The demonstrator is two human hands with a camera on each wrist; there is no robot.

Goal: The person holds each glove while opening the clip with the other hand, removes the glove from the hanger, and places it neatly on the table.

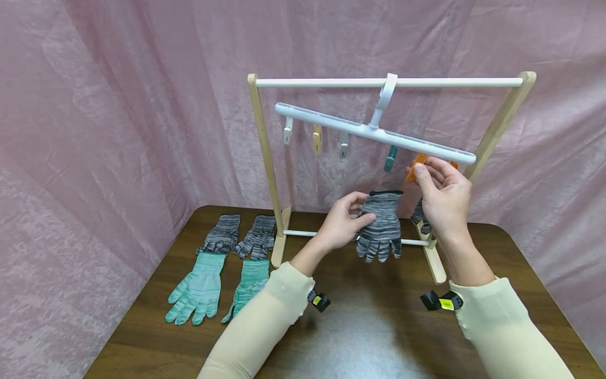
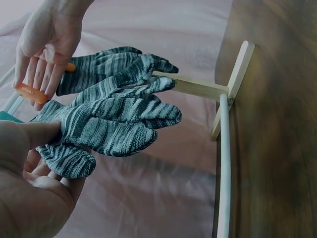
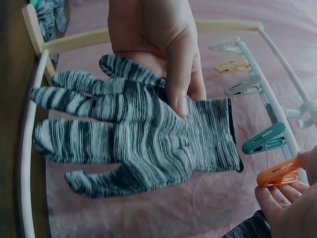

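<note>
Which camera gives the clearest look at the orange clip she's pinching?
The right wrist view: the orange clip sits close and side-on, its jaws visible, pinched by the right hand. The head view shows it small, half hidden behind fingers under the white hanger. The left wrist view shows only orange ends poking past the fingers.

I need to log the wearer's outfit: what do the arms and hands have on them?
Both arms wear long cream sleeves reaching the wrists. The left hand and right hand are bare. A small black device with a yellow label is strapped at each wrist.
</note>
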